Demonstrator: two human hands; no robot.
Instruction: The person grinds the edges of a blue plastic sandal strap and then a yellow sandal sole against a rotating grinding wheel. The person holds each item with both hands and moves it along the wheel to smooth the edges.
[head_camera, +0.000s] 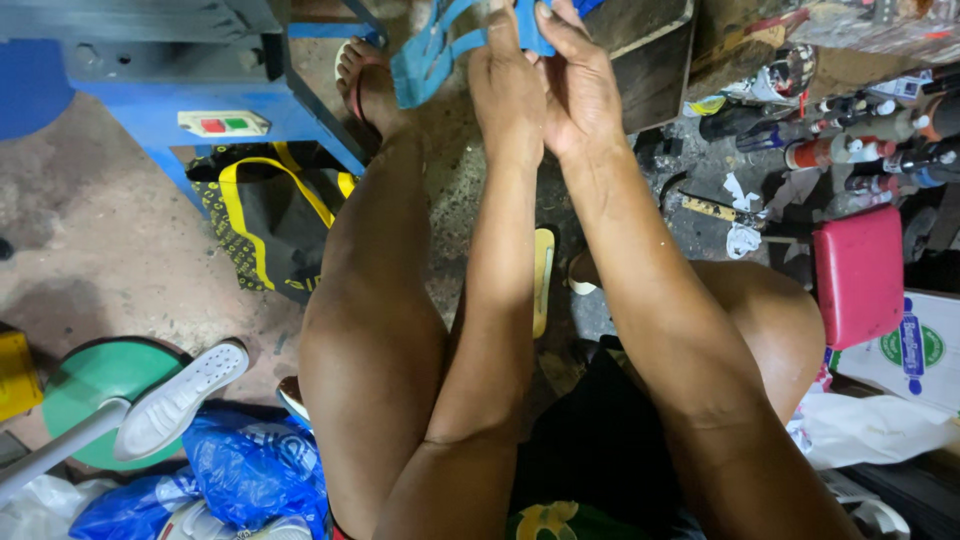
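Observation:
Both my arms reach forward over my bare knees to the top edge of the view. My left hand (507, 85) and my right hand (577, 85) are pressed side by side, fingers closed on a blue strappy piece of material (425, 55) that hangs down to the left of them. Its upper part is cut off by the frame. My left foot in a sandal (365, 85) rests on the concrete floor just left of the material.
A blue metal machine stand (200, 95) with a red and green switch box (222, 124) stands at upper left, a black and yellow bag (265, 215) beneath it. A white shoe sole (178, 398), green round stool (95, 385), blue plastic bags (250, 470), a red stool (858, 272) and several bottles (860, 150) surround me.

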